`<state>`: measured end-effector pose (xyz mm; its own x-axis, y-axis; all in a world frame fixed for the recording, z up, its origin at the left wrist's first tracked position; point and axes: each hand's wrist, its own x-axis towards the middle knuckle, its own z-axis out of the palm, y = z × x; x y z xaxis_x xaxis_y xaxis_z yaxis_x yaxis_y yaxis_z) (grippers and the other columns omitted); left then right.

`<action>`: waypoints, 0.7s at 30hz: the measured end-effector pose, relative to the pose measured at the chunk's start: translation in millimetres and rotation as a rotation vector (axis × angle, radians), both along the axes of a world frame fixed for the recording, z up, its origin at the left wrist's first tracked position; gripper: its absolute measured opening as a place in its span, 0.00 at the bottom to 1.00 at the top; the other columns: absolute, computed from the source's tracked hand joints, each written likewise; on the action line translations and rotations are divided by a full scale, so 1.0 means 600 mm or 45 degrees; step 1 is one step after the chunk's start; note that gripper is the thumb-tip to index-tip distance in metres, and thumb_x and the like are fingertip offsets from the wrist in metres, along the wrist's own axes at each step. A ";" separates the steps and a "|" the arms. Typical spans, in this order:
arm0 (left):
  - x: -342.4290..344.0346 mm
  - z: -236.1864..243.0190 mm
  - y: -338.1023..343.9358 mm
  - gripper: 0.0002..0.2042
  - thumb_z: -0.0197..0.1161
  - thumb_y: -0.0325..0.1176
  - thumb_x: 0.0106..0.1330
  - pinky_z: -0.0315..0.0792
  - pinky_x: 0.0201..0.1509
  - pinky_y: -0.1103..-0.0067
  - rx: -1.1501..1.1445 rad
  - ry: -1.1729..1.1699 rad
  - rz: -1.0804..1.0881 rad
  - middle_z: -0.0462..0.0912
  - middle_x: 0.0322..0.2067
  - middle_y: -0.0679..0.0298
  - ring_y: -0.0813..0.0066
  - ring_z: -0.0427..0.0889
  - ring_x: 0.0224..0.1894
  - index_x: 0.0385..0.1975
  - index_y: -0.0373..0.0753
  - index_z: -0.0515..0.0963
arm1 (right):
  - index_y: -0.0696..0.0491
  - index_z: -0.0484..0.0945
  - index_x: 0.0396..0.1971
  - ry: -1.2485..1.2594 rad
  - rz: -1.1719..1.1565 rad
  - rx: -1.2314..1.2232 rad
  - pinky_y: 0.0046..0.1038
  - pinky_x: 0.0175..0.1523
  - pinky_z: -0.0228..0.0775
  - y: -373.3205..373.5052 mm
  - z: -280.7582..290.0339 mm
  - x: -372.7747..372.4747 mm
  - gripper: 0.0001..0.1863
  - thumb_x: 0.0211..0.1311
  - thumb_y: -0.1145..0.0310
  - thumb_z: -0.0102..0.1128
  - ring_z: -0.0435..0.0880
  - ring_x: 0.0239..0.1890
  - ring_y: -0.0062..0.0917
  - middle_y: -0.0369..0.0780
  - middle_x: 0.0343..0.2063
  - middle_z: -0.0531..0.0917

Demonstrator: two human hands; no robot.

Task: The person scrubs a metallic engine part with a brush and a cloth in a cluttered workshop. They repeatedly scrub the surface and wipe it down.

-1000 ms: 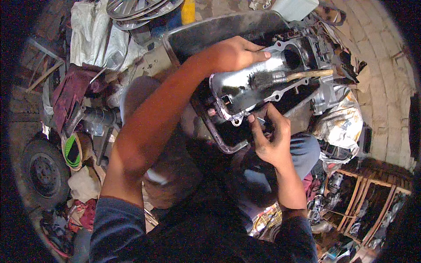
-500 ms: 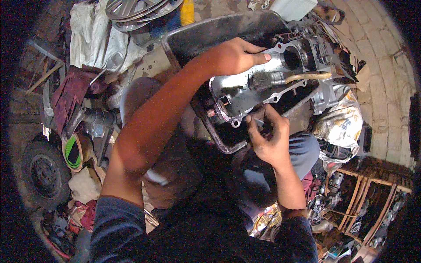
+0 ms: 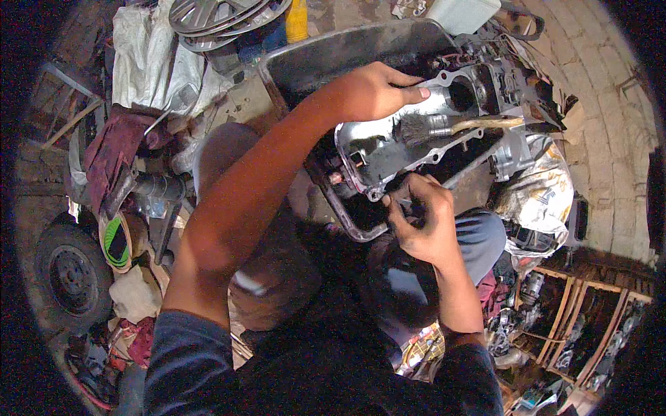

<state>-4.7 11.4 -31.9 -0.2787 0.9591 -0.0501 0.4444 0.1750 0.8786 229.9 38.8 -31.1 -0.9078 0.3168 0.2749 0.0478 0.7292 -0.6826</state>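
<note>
A silvery metal engine cover (image 3: 386, 162), hollow side up with bolt holes round its rim, rests over a black tub (image 3: 361, 45). My left hand (image 3: 371, 93) grips its far edge, thumb on top and the other fingers hidden beneath. Inside the hollow lies a paintbrush (image 3: 444, 125) with dark bristles, its wooden handle pointing right; neither hand touches it. By the cover's near rim, close to a corner bolt hole, my right hand (image 3: 424, 220) is closed with thumb and fingers curled together. What they pinch, if anything, is too dark to make out. Its fingertips look blackened.
Greasy metal parts (image 3: 517, 149) sit at the tub's right end, beside a white plastic sack (image 3: 541, 197). Wheel covers (image 3: 222, 24) are stacked at the far left. A tyre (image 3: 73, 274) stands on the left. Wooden racks (image 3: 576, 322) hold parts at lower right.
My right hand has shifted slightly left, its thumb tip lower against the cover's corner. The left hand keeps its grip, and the brush stays in the hollow.
</note>
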 end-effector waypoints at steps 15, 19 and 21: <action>0.005 0.032 -0.020 0.29 0.60 0.61 0.70 0.72 0.65 0.69 -0.069 -0.090 0.028 0.83 0.58 0.49 0.52 0.83 0.59 0.62 0.46 0.80 | 0.60 0.74 0.25 0.011 -0.122 -0.097 0.26 0.28 0.63 0.000 -0.008 0.001 0.08 0.60 0.78 0.66 0.72 0.21 0.19 0.39 0.19 0.77; 0.008 0.026 -0.016 0.29 0.60 0.61 0.70 0.72 0.65 0.69 -0.027 0.000 0.030 0.83 0.57 0.49 0.52 0.83 0.59 0.62 0.47 0.80 | 0.60 0.75 0.25 0.106 -0.070 -0.080 0.26 0.28 0.63 0.005 -0.017 -0.001 0.08 0.59 0.78 0.66 0.72 0.21 0.19 0.39 0.18 0.77; 0.016 0.045 -0.026 0.29 0.60 0.61 0.70 0.71 0.65 0.69 -0.085 0.034 0.097 0.83 0.57 0.48 0.52 0.83 0.59 0.61 0.47 0.80 | 0.60 0.75 0.25 0.066 -0.139 -0.136 0.26 0.28 0.63 0.000 -0.014 -0.004 0.08 0.58 0.78 0.66 0.73 0.21 0.19 0.40 0.19 0.78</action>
